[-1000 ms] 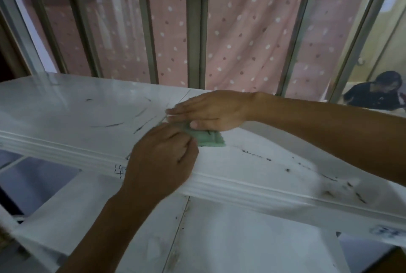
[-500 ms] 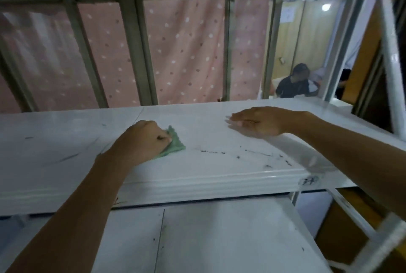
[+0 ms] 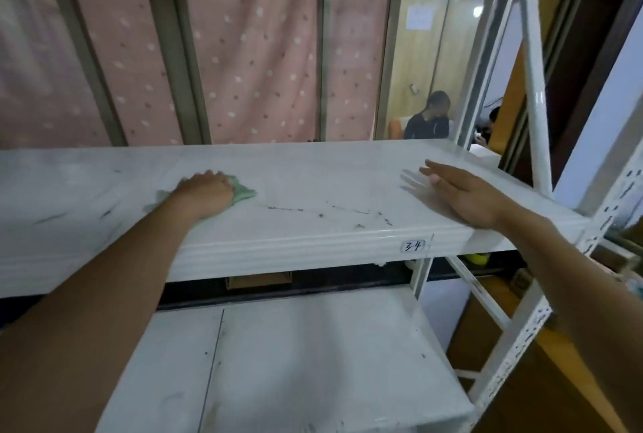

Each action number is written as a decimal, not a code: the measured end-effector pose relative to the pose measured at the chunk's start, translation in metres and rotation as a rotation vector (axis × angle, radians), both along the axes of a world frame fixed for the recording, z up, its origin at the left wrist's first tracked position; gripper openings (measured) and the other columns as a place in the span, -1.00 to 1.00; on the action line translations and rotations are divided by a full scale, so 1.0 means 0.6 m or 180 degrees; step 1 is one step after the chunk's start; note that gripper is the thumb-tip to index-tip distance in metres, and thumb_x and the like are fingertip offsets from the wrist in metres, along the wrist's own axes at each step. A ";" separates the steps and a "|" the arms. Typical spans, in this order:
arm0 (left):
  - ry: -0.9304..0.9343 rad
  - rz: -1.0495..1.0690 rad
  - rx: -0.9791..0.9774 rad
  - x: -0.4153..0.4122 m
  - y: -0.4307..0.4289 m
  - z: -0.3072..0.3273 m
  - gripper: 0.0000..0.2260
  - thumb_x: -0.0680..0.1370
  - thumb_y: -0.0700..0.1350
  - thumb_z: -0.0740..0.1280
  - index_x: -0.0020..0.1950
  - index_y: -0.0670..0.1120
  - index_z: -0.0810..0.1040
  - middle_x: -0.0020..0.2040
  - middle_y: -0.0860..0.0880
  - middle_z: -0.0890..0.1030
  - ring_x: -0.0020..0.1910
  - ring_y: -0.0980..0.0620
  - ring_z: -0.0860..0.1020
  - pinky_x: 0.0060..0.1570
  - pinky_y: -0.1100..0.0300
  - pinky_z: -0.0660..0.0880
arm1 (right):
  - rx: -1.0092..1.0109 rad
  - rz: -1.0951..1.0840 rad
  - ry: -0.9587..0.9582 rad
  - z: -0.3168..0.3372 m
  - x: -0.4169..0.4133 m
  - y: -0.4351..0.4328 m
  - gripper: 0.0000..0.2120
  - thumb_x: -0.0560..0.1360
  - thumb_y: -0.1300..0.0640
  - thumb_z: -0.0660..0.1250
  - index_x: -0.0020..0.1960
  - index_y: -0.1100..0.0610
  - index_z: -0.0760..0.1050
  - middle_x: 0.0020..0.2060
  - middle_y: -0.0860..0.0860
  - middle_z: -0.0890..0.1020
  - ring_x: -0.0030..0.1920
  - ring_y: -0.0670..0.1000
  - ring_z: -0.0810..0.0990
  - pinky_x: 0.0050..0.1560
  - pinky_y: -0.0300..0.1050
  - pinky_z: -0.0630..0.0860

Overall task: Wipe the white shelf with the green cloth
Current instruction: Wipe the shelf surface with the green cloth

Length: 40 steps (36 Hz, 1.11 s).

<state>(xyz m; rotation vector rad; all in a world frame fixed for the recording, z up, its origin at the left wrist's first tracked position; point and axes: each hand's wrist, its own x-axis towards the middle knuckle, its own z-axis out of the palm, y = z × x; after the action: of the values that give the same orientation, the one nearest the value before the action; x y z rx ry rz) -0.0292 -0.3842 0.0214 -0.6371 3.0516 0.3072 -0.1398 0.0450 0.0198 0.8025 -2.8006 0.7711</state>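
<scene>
The white shelf (image 3: 313, 171) runs across the middle of the view, with dark scuff marks (image 3: 330, 211) near its front edge. My left hand (image 3: 203, 195) presses the green cloth (image 3: 243, 192) flat on the shelf, left of the marks; only the cloth's right edge shows past my fingers. My right hand (image 3: 462, 192) rests on the shelf's right part with fingers spread and holds nothing.
A lower white shelf (image 3: 295, 363) lies below. White perforated uprights (image 3: 536, 91) frame the right end. Behind the shelf stand metal bars and a pink dotted curtain (image 3: 257, 60). Two people (image 3: 429, 115) sit in the room beyond.
My right hand has let go of the cloth and moved to the right end of the shelf. My left hand now holds the cloth alone. My view has pulled back and shifted right.
</scene>
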 end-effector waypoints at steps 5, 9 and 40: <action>0.0090 0.0520 -0.0075 -0.020 0.051 -0.002 -0.43 0.72 0.21 0.03 0.61 -0.12 0.23 0.59 -0.22 0.26 0.54 -0.23 0.26 0.56 -0.09 0.13 | -0.0127 0.0088 0.0142 -0.011 -0.012 0.007 -0.44 0.62 -0.27 -0.10 0.53 -0.08 0.27 0.53 -0.18 0.20 0.53 -0.11 0.11 0.49 -0.14 -0.03; 0.0130 0.0624 0.0006 -0.035 0.111 -0.003 -0.40 0.71 0.23 -0.01 0.61 -0.15 0.19 0.61 -0.20 0.19 0.59 -0.19 0.15 0.55 -0.13 0.09 | -0.0183 0.0182 0.0088 -0.011 -0.015 0.010 -0.45 0.64 -0.24 -0.15 0.55 -0.08 0.23 0.54 -0.16 0.17 0.54 -0.13 0.07 0.45 -0.21 -0.06; 0.0393 -0.1714 -0.0211 0.023 0.407 -0.026 -0.44 0.71 0.27 -0.05 0.68 0.13 0.00 0.66 0.22 -0.01 0.63 0.24 -0.05 0.57 0.22 -0.10 | 0.0148 -0.0045 -0.0084 -0.002 -0.010 0.004 -0.36 0.62 -0.29 -0.23 0.57 -0.03 0.15 0.56 -0.05 0.18 0.55 -0.02 0.08 0.50 0.00 -0.01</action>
<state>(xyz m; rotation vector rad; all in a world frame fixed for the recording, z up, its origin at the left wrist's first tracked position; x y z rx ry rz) -0.0152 -0.1403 0.0056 0.2224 3.1963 0.2368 -0.1458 0.0472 0.0189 0.7847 -2.8543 0.7222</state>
